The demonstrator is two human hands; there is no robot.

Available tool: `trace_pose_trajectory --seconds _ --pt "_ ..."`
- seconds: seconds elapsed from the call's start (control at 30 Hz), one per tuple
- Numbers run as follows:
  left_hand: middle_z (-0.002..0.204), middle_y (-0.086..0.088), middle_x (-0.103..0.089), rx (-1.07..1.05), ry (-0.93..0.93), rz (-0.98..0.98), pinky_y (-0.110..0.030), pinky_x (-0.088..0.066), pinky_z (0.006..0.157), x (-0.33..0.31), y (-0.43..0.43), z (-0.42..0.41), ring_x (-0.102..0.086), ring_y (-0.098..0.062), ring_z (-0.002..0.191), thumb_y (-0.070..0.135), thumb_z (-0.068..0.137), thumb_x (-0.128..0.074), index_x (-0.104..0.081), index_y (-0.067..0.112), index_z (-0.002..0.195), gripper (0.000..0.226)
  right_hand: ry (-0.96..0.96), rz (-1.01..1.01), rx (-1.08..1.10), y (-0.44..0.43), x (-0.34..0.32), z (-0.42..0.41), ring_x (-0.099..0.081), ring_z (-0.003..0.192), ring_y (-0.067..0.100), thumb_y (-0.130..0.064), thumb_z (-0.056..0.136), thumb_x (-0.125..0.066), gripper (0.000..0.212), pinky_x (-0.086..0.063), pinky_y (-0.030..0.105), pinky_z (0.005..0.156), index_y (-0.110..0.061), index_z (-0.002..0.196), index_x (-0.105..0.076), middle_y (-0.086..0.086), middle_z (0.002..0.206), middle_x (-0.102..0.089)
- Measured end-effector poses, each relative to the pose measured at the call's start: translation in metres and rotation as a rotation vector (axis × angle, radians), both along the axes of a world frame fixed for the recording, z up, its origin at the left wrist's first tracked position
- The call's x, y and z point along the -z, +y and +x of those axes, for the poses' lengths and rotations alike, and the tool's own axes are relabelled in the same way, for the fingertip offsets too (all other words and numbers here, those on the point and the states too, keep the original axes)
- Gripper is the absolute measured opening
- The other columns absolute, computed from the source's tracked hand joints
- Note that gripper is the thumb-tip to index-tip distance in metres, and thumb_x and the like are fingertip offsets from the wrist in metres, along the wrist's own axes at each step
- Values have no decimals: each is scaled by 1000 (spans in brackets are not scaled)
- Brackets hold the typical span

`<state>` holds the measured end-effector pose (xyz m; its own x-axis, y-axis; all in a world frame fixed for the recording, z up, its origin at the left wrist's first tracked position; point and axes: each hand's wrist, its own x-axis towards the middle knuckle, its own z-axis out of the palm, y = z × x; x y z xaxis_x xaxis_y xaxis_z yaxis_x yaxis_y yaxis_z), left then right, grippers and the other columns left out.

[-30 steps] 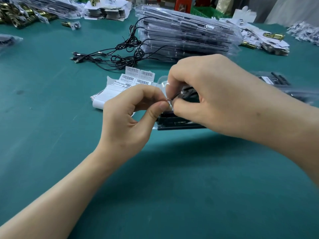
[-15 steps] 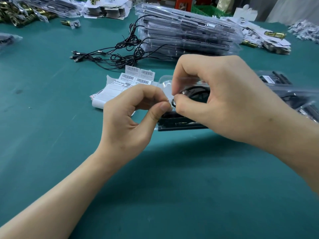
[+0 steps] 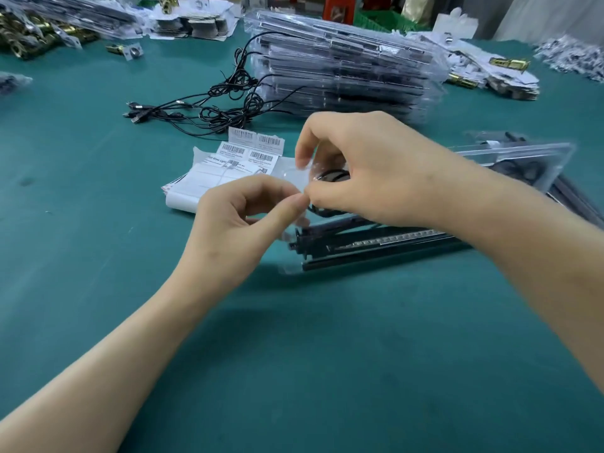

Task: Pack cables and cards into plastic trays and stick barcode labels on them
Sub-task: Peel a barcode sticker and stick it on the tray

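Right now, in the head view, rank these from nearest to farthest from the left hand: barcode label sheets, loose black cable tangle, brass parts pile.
1. Barcode label sheets, just behind the left hand.
2. Loose black cable tangle, farther back, centre-left.
3. Brass parts pile, far-left corner.

A desk [image 3: 81, 256] covered in teal-green matting fills the view under soft, even light; beyond its far edge stand a green crate [image 3: 385, 19] and a red box [image 3: 338, 8], with a pale grey panel [image 3: 555, 14] past its far right corner.
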<state>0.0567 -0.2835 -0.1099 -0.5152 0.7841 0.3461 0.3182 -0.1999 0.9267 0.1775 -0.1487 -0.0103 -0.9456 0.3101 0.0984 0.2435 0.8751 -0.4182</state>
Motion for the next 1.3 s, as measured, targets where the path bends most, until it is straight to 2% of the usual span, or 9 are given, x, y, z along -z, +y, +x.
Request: trace_pose_trajectory --seconds 0.2,0.5,0.67,0.77,0.87,1.03,1.17,1.23,1.3 --pt "73 -2 -74 -12 -277 -249 -26 -60 57 7 4 -11 -76 -16 77 14 100 -65 -71 4 87 17 195 85 239 49 23 47 -55 110 -3 -34 93 -68 32 -32 -1 89 -25 123 -62 -11 119 -67" --pt "83 -7 -76 42 -401 -515 -22 -56 52 5 1 -24 -78 -20 79 22 95 -70 -73 5 89 18 36 4 524 53 112 130 -30 146 4 -65 88 -52 61 -20 26 116 -38 142 -54 -18 157 -38" --pt "89 -14 -79 87 -370 -621 -21 -52 49 2 -2 -28 -78 -28 81 39 68 -91 -75 1 94 48 40 -13 516 37 128 137 -21 151 3 -72 87 -42 67 -20 34 122 -44 148 -46 -25 163 -23" --pt "86 -20 -76 175 -388 -631 -23 -55 52 -2 -3 -28 -78 -30 78 46 57 -88 -75 7 78 46 143 -39 636 28 130 141 -33 141 3 -65 88 -55 53 -29 32 115 -43 136 -56 -21 151 -38" --pt "82 -19 -75 263 -394 -574 -22 -56 56 -2 -3 -26 -77 -27 73 45 57 -85 -75 12 72 38 264 46 830 13 129 149 -47 102 10 -65 84 -59 33 -40 30 83 -33 92 -61 -14 101 -50" --pt "83 -16 -74 273 -421 -424 -27 -61 66 -5 -4 -23 -75 -25 73 56 51 -95 -79 11 81 57 -50 -63 927 -16 115 147 -54 63 4 -89 75 -21 70 -35 28 53 -30 68 -58 -10 65 -58" --pt "90 -19 -75 323 -507 -315 -27 -60 67 -6 -4 -14 -75 -24 74 52 58 -95 -79 10 86 53 190 -711 878 -33 104 134 -67 63 4 -88 76 -39 58 -47 26 53 -39 88 -68 -12 76 -72" --pt "89 -18 -76 363 -493 -325 -27 -60 67 -6 -4 -4 -76 -24 76 54 57 -95 -79 11 84 54 474 -1237 847 -39 100 124 -75 76 17 -68 84 -59 47 -56 32 55 -26 101 -70 4 91 -78" --pt "88 -17 -76 414 -440 -389 -28 -60 67 -6 -3 5 -76 -27 79 50 63 -92 -79 12 83 45 650 -1414 866 -40 100 120 -74 77 20 -48 85 -69 48 -58 30 60 -8 111 -65 12 98 -78"
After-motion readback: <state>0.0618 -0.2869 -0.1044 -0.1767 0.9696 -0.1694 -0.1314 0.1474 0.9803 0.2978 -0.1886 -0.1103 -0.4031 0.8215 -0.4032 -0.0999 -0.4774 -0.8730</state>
